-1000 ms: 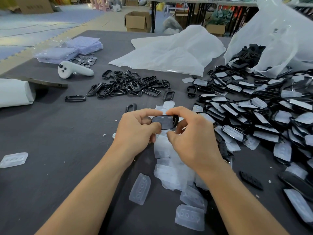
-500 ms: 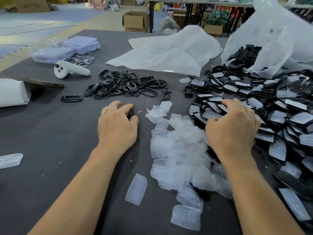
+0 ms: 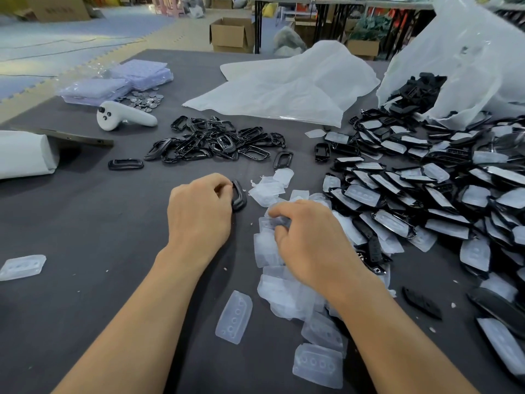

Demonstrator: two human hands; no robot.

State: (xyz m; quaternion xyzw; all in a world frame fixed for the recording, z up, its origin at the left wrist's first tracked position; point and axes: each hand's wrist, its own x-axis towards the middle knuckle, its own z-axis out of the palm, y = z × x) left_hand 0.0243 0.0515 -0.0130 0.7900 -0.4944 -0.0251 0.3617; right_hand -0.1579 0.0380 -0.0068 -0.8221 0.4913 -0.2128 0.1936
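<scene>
My left hand [image 3: 199,220] pinches a black key-fob frame [image 3: 239,196] at its fingertips, near centre, just left of the pile of pads [image 3: 287,291]. It seems to touch the table [image 3: 85,223], though I cannot be sure. Held on edge, it suits the far heap of frames [image 3: 210,143]. My right hand [image 3: 309,248] curls round a clear silicone button pad [image 3: 268,223] atop that pile.

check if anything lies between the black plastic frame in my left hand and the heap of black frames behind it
Nothing visible does. Only grey table separates the black plastic frame in the left hand from the heap of black frames.
</scene>
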